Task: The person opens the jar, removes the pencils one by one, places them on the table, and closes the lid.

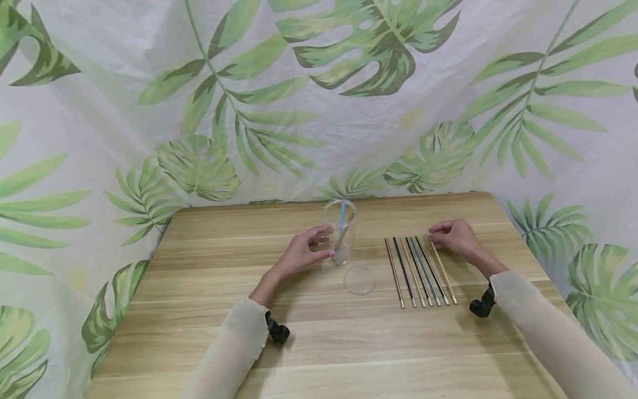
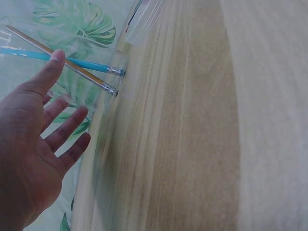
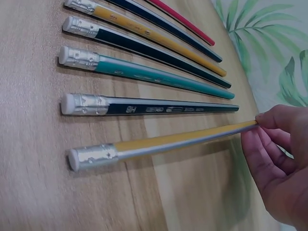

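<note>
A clear plastic cup (image 1: pixel 351 244) stands upright near the table's back edge, with a light blue pencil (image 2: pixel 91 64) and a yellow pencil (image 2: pixel 89 76) leaning inside, eraser ends down. My left hand (image 1: pixel 305 247) is at the cup's left side, fingers spread and fairly straight, thumb overlapping the wall. On the right, my right hand (image 3: pixel 284 159) pinches the far tip of another yellow pencil (image 3: pixel 187 138) between thumb and fingers; its eraser end points toward me, at the right end of a row. Beside it lie a black pencil (image 3: pixel 173 107) and a green pencil (image 3: pixel 163 77).
More pencils continue the row leftward, among them a yellow one (image 3: pixel 159 36) and a red one (image 3: pixel 185 21). A round clear lid (image 1: pixel 359 280) lies in front of the cup. Behind the wooden table (image 1: pixel 319 354) hangs a leaf-patterned cloth (image 1: pixel 349 138).
</note>
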{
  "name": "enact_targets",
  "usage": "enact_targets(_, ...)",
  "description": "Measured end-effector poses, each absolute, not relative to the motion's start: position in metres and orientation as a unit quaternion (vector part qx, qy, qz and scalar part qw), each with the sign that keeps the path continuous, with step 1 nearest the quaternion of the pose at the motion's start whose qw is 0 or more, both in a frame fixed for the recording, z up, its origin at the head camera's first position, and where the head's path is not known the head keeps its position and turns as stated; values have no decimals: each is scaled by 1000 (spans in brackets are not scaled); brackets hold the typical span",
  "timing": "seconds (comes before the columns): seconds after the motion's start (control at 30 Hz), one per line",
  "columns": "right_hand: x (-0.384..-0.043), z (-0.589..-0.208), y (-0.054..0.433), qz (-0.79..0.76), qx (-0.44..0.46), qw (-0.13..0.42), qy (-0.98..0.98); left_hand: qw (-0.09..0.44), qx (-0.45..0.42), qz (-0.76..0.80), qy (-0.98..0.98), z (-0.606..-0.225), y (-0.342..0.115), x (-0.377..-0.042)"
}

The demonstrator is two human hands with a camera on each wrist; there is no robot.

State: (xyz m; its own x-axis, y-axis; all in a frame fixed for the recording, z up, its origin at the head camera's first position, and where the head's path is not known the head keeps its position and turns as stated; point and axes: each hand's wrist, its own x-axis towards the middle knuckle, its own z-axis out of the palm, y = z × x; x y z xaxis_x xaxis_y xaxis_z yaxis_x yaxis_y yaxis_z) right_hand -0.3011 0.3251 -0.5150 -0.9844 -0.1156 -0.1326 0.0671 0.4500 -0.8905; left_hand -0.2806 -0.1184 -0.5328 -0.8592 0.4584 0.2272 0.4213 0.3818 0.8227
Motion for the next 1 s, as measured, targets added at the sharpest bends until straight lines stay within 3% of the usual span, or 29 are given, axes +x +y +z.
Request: enact_targets(1.0, -298, -530, 316, -453, -34, 35, 890, 15, 267, 483, 834, -535, -120, -281)
